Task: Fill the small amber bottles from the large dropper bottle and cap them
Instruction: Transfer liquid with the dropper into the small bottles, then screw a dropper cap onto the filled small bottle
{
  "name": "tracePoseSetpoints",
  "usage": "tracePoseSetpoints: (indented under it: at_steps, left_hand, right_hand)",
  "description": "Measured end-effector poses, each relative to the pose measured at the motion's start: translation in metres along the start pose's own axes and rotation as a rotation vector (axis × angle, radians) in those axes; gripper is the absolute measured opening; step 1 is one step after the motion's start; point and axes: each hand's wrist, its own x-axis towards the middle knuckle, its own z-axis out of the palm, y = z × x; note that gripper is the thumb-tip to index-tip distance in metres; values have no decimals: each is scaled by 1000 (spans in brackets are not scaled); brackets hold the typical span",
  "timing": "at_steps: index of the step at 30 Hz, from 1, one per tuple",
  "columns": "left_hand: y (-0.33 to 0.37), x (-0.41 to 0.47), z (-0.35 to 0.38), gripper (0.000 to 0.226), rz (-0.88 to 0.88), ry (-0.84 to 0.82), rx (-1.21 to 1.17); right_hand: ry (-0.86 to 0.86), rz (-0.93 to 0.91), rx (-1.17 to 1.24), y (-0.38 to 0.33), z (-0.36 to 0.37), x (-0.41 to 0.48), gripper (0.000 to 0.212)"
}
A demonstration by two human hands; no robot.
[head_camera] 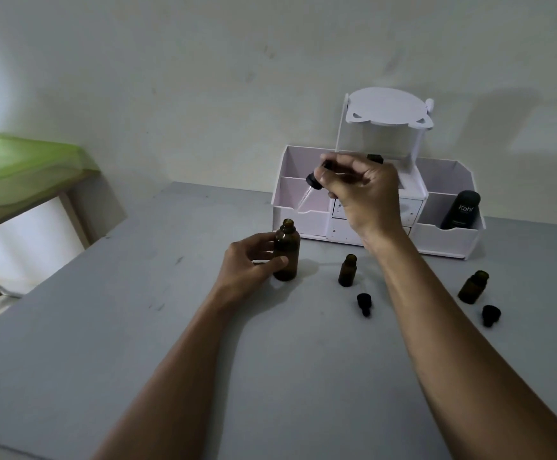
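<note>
- Two loose tops lie on the gray bench (71, 327), to the right of the big bottle and closer to the person. One black cap (364, 302) is near it. The second black cap (490, 314) is far off to the right.
- A small bottle (347, 270) stands open, just to the right of the big bottle. A second small bottle (473, 286) stands open too, much farther right. I cannot tell if either has anything in it.
- The big bottle (286, 250) stands straight up on the bench with its top off. The left hand (253, 263) wraps its fingers and thumb around the bottle's side and holds it steady.
- The right hand (363, 194) is up in the air, above and to the right of the big bottle. It pinches the dropper (315, 180) by its black top. The glass tip tilts down toward the big bottle's mouth but is not inside it. I cannot see if the tip holds any liquid.
- I think the filling step is going on now, and no small bottle is capped yet.
- Next, the tip should go right over the closer small bottle's little mouth. Then comes a soft squeeze. The mouth is tiny, so good aim matters.
- Behind the big bottle stands a white box (303, 224) with a black tube (461, 210) in it.
</note>
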Motion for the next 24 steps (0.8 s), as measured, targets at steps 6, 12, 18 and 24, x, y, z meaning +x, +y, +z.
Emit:
tracePoseSetpoints:
  at_steps: [6,12,18,24]
  left_hand:
    - [-4,2,-2,47,11,3,-7]
    - [-2,1,-1,46,5,3,22]
    - [12,-8,5,49,39,206,32]
    - [36,-26,33,23,220,442,3]
  right_hand:
    - [-181,-56,-167,12,19,-7,25]
    - [-267,47,-258,34,21,-21,24]
    - [-246,1,-291,29,-11,-31,30]
    - [-550,109,-563,30,-80,-57,49]
